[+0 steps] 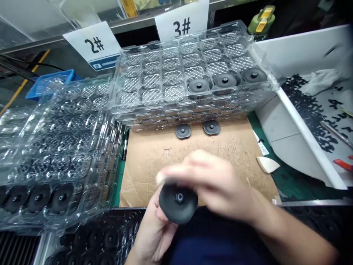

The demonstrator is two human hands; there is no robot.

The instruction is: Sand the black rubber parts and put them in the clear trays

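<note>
A round black disc [178,203] with a small metal centre is tilted toward the camera above the cardboard's front edge. Gripping its left and lower rim is my left hand [156,224], thumb and fingers wrapped round it. My right hand [206,180] is blurred by motion at the disc's top edge; its fingers look bent, and whether they grip the rim does not show clearly. Beyond my hands, two similar discs, one on the left [183,131] and one on the right [211,127], lie flat on the cardboard sheet [146,162].
Stacked clear trays [173,77] stand behind the cardboard, three discs in the top one's front row. More trays [55,147] with discs are at the left. A white bin [306,136] of small black parts stands right, near a cream wedge [267,164]. A green-lidded bottle [261,22] is behind.
</note>
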